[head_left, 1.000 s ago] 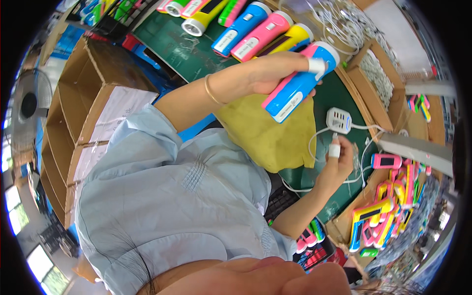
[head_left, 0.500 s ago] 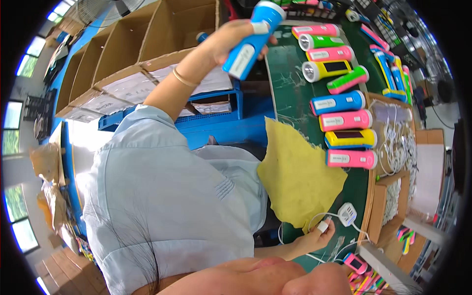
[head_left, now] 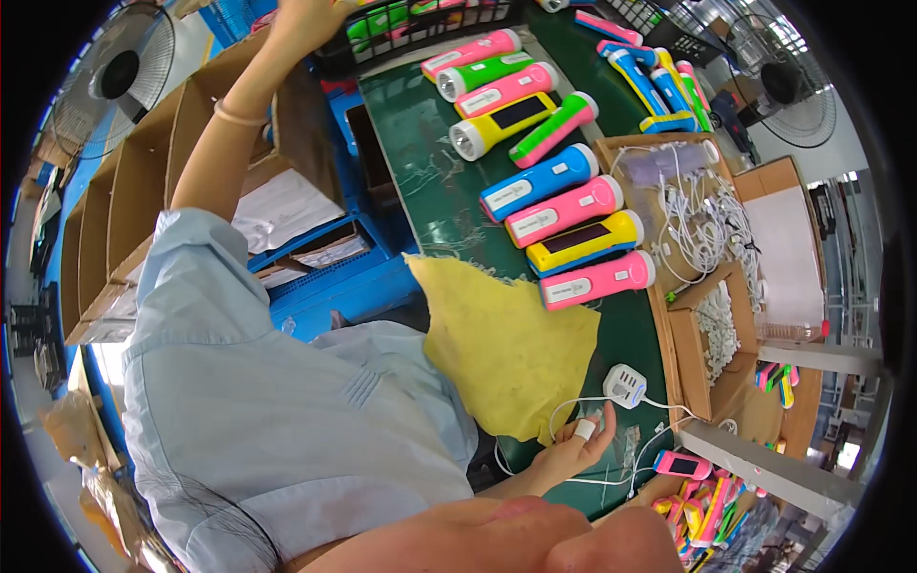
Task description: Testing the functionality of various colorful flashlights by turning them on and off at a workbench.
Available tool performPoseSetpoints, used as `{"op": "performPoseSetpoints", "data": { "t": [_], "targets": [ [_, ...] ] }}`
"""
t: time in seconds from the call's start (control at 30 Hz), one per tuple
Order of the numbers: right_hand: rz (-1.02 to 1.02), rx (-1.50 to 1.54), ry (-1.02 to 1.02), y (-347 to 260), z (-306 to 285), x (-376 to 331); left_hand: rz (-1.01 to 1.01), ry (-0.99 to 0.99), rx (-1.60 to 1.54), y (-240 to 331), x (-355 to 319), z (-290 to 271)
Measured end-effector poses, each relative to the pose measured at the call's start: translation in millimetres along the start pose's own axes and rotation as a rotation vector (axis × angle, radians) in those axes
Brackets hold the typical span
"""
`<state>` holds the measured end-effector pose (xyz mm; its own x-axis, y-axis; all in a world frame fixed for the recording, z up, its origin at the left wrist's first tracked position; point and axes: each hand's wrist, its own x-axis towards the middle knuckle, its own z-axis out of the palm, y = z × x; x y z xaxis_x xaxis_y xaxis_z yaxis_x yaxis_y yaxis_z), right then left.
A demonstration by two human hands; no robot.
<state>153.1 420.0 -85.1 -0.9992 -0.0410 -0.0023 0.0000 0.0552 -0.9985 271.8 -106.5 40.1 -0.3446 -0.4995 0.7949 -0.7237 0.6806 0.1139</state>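
My left hand [head_left: 320, 17] reaches over the rim of a black plastic crate [head_left: 430, 38] that holds several coloured torches. Its fingers are cut off by the top edge, so what they hold is hidden. Near the front of the green tabletop, my right hand [head_left: 579, 449] has its fingers around a small white cable plug [head_left: 584, 430]. Close beside it sits a white power adapter [head_left: 624, 385] with a cord looping back toward the hand. A yellow cloth [head_left: 511, 358] lies at the table edge. Beyond it runs a row of torches, including a pink torch [head_left: 597, 281] and a blue torch [head_left: 540, 181].
An open carton [head_left: 707, 329] of small white parts adjoins a tray with tangled white cables [head_left: 702, 229]. More torches [head_left: 712, 506] are heaped past a grey metal bar [head_left: 774, 463]. Divided cardboard boxes [head_left: 143, 181] stand beside my left arm, and a fan [head_left: 119, 76] is behind them.
My left hand, which held a blue torch, has moved away to the crate; that torch no longer shows in it. The view has swung, and my right hand stays near the adapter.
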Motion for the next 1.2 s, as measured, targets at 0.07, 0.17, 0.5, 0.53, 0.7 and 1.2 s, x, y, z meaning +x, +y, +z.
{"op": "performPoseSetpoints", "data": {
  "t": [0.07, 0.17, 0.5, 0.53, 0.7, 1.2],
  "targets": [
    [-0.010, 0.042, 0.034, 1, 2, 0, 0.014, -0.299, -0.235, 115, 28, -16],
    [-0.028, -0.037, -0.064, 8, -10, 8, 0.242, -0.645, -0.650, 168, 60, 136],
    [-0.014, -0.058, -0.044, 13, -5, 10, 0.117, -1.038, -0.585, 376, 36, 277],
    [-0.006, -0.056, -0.019, 6, -3, 7, -0.012, -1.070, -0.621, 385, 38, 276],
    [0.107, 0.201, -0.073, -1, -10, 8, -0.607, -1.169, -1.434, 344, 42, 215],
    [-0.298, 0.109, -0.374, -72, 8, 47, -0.614, -2.621, -1.747, 251, -212, -47]
  ]
}}
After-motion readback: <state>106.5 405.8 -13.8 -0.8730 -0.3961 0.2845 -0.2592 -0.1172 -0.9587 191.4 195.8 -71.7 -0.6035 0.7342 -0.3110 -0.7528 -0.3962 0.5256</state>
